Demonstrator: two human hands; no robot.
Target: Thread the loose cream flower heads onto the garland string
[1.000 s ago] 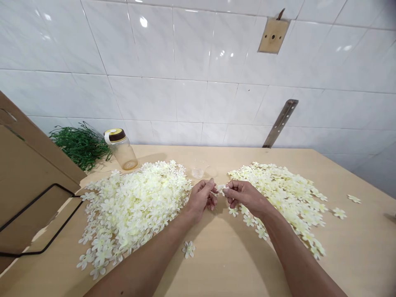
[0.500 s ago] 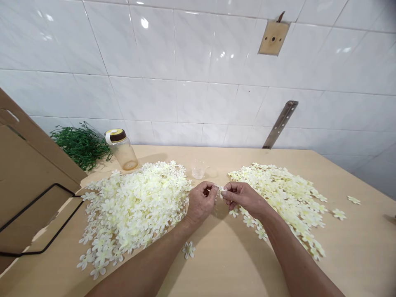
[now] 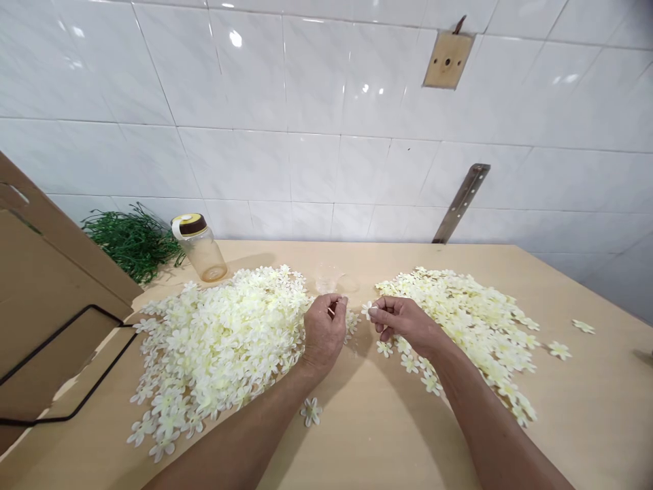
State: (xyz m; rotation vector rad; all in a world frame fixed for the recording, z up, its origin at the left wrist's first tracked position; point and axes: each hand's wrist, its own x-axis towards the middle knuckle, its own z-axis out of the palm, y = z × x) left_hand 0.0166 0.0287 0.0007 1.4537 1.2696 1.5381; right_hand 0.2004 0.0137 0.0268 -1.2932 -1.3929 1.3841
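Between the thumb and fingers of my right hand (image 3: 403, 323) is a small white artificial flower (image 3: 366, 311). My left hand (image 3: 326, 327) is closed in a pinch; whatever its fingertips hold is too small to make out. Just right of my left hand, a flower (image 3: 352, 325) shows on the table, partly hidden by the hand. A large heap of white artificial flowers (image 3: 224, 333) spreads left of my left hand. Another heap of flowers (image 3: 464, 320), flatter and yellower, lies right of and behind my right hand. Beyond my hands stands a small clear cup (image 3: 326, 280).
A brown-lidded plastic bottle (image 3: 201, 252) stands at the back left beside green artificial stems (image 3: 130, 241). A cardboard box (image 3: 56, 292) and a black metal frame (image 3: 84, 401) occupy the left edge. One single flower (image 3: 311, 412) lies near my left forearm. White tiles (image 3: 316, 163) rise behind.
My hands have moved apart: the left shifted slightly left, while the right stays nearly in place with the flower. A flower on the table beside my left hand now shows more.
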